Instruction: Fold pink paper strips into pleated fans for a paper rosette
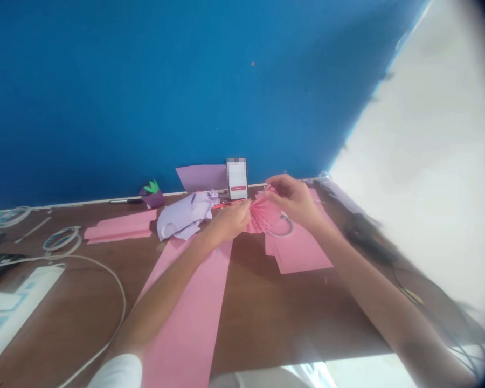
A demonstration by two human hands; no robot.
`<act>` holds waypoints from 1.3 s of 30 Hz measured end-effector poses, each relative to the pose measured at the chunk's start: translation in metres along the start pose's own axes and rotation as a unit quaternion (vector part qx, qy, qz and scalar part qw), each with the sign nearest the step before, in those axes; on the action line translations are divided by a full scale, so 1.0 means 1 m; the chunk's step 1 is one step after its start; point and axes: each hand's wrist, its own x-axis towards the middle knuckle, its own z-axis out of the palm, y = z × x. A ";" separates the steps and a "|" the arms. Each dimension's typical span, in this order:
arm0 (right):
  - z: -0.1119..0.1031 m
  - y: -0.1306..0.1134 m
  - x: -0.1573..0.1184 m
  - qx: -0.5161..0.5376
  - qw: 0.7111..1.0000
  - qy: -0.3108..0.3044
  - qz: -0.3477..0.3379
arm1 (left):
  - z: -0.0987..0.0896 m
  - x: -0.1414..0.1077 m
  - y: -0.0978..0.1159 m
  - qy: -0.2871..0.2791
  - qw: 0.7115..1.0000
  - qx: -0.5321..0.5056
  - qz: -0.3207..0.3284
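Note:
A pleated pink paper fan [262,214] spreads between my two hands, above the desk. My left hand [235,218] is closed on the fan's left side, where its folds draw together. At the fan's upper right edge, my right hand [289,195] pinches the paper between thumb and fingers. Pink sheets [301,250] lie beneath and to the right of the fan, with a tape roll [283,229] on them. Red-handled scissors [226,204] rest just behind my left hand. Under my left forearm runs a long pink sheet [194,307].
A phone [237,183] leans on the blue wall beside a purple sheet [202,177]. Crumpled lilac paper [184,215], folded pink paper [121,226] and a purple-and-green paper piece [152,195] lie left. A white power strip [22,312] with a looping cable [123,291] occupies the near left.

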 end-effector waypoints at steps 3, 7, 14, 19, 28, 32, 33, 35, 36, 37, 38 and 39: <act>0.001 -0.001 -0.001 -0.010 1.000 -0.006 0.020 | 0.001 0.000 0.002 0.011 0.998 0.058 -0.003; 0.000 0.002 0.000 -0.016 1.000 -0.009 0.017 | 0.003 0.001 0.000 0.044 0.999 0.004 -0.024; -0.006 0.010 0.004 0.044 0.998 -0.032 0.015 | -0.007 0.000 -0.012 0.037 0.985 -0.166 -0.025; -0.009 0.015 0.007 0.085 0.996 0.004 0.021 | -0.021 0.000 -0.024 0.066 0.975 -0.211 -0.037; -0.008 0.011 0.005 0.084 0.994 0.041 0.048 | -0.028 0.002 -0.022 0.190 0.957 -0.220 -0.010; -0.008 0.010 0.003 0.112 0.991 -0.060 0.051 | -0.025 0.005 -0.028 0.228 0.931 -0.282 -0.034; -0.007 0.009 0.002 0.118 0.988 -0.085 0.057 | -0.023 0.006 -0.031 0.237 0.920 -0.310 -0.043; -0.003 0.006 0.000 0.128 0.981 -0.125 0.070 | -0.019 0.008 -0.036 0.249 0.895 -0.364 -0.062; -0.001 0.005 -0.001 0.133 0.978 -0.141 0.073 | -0.017 0.009 -0.039 0.253 0.883 -0.390 -0.071; 0.002 0.004 -0.002 0.139 0.976 -0.151 0.074 | -0.015 0.010 -0.041 0.255 0.870 -0.415 -0.080; 0.004 0.004 -0.003 0.143 0.975 -0.154 0.072 | -0.013 0.011 -0.043 0.257 0.856 -0.440 -0.089; 0.007 0.004 -0.003 0.145 0.975 -0.153 0.068 | -0.012 0.011 -0.044 0.257 0.841 -0.465 -0.099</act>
